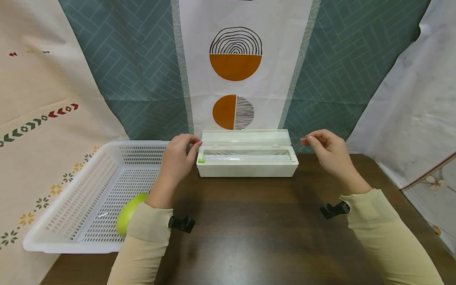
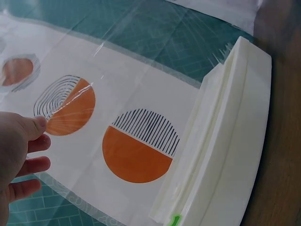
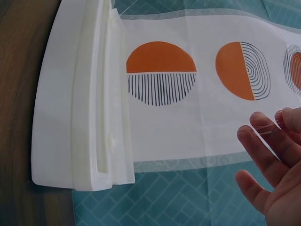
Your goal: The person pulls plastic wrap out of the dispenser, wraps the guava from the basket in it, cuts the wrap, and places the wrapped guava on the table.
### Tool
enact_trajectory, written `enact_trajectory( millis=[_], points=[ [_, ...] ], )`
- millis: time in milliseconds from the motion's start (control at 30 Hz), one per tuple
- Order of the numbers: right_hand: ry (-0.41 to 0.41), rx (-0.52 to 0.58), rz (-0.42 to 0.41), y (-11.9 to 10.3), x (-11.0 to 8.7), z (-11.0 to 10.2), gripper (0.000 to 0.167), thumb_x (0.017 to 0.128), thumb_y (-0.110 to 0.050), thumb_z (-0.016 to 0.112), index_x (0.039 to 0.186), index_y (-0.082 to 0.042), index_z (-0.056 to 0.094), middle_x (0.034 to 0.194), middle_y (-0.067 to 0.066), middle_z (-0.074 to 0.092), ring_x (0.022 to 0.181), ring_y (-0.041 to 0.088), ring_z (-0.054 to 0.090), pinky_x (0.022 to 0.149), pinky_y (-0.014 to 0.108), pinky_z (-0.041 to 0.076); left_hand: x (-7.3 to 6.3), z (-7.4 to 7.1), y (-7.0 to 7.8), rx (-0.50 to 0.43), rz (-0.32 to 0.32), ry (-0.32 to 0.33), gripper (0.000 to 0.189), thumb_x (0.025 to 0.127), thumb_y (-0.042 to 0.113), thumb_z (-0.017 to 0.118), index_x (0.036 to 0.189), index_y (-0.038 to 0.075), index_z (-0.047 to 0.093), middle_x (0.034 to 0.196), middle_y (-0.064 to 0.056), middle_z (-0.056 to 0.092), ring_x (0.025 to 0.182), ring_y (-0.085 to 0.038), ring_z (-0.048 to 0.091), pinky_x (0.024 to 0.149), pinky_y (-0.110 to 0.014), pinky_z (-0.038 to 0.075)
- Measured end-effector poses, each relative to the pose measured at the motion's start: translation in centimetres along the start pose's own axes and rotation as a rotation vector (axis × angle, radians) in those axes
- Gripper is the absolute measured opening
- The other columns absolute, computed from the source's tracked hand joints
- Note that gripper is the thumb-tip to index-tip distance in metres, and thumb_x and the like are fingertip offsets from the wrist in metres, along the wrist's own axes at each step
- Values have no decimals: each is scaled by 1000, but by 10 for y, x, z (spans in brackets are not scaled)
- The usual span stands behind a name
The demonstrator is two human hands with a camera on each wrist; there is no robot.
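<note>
A white cling film dispenser [image 1: 247, 170] sits at the back of the dark table, its lid [image 1: 246, 133] raised and the roll inside visible through film. Clear cling film [image 1: 246, 141] stretches above it between both hands. My left hand [image 1: 178, 157] pinches one corner of the film between thumb and fingers, just off the dispenser's left end. Beyond the right end, my right hand [image 1: 328, 152] pinches the opposite corner; in the right wrist view the film [image 3: 267, 128] crosses its fingertips. A small green cutter tab [image 1: 201, 160] is at the dispenser's front left.
On the left stands a white perforated basket [image 1: 67, 245] with a green fruit [image 1: 130, 213] in it, partly behind the left sleeve. Patterned cloth [image 1: 142, 59] hangs behind the table. Bare brown tabletop [image 1: 249, 229] lies between the forearms.
</note>
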State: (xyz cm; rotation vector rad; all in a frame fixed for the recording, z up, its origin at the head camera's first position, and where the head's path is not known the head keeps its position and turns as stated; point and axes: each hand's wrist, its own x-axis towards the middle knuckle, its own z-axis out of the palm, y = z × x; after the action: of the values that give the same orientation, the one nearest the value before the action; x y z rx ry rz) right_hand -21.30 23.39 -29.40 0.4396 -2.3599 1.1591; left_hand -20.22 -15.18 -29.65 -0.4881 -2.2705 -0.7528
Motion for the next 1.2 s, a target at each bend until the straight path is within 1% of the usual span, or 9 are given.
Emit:
enact_trajectory(
  millis=[133, 333, 433, 667, 867, 1067, 1200],
  points=[
    [6, 5, -13, 0, 0, -1, 16, 95, -16, 56, 102, -4, 65, 91, -20, 67, 85, -10, 59, 64, 13, 41, 0, -2, 1, -3, 4, -1, 12, 91, 13, 63, 96, 2, 66, 90, -13, 66, 84, -27, 56, 78, -40, 49],
    [11, 10, -2, -3, 0, -2, 17, 95, -17, 57, 102, -5, 65, 89, -23, 66, 86, -9, 58, 67, 12, 41, 1, -4, 4, -4, 7, 1, 12, 91, 13, 63, 96, 2, 66, 90, -13, 66, 84, -28, 56, 78, -40, 49],
    [12, 23, -7, -5, 0, -3, 16, 95, -16, 57, 102, -4, 64, 89, -23, 66, 86, -9, 59, 69, 11, 41, 1, -5, 5, -5, 25, 18, 11, 90, 12, 63, 94, 2, 66, 88, -13, 66, 83, -28, 56, 77, -40, 48],
    [26, 58, -63, -7, 0, -5, 15, 94, -11, 57, 100, 1, 64, 87, -27, 64, 84, -10, 61, 73, 7, 44, 2, -6, 6, -6, 85, 54, 10, 89, 10, 65, 92, 1, 66, 86, -13, 66, 83, -28, 58, 76, -40, 49],
    [34, 57, -68, -10, 0, -6, 15, 94, -11, 57, 99, 1, 64, 87, -28, 64, 84, -10, 61, 71, 8, 43, 3, -9, 8, -8, 102, 65, 11, 88, 10, 66, 92, 0, 66, 85, -14, 66, 82, -29, 59, 76, -40, 50],
    [40, 63, -59, -11, 0, -8, 14, 94, -10, 57, 100, 1, 64, 87, -29, 64, 83, -10, 61, 70, 8, 43, 3, -12, 10, -13, 102, 67, 12, 87, 10, 67, 93, 0, 66, 86, -14, 67, 83, -29, 59, 77, -40, 50],
    [38, 81, -64, -13, -1, -9, 15, 94, -9, 57, 100, 2, 63, 87, -28, 64, 84, -9, 61, 73, 7, 44, 2, -13, 10, -15, 119, 78, 11, 86, 9, 68, 92, 0, 66, 85, -14, 67, 82, -29, 59, 76, -40, 51]
  ],
)
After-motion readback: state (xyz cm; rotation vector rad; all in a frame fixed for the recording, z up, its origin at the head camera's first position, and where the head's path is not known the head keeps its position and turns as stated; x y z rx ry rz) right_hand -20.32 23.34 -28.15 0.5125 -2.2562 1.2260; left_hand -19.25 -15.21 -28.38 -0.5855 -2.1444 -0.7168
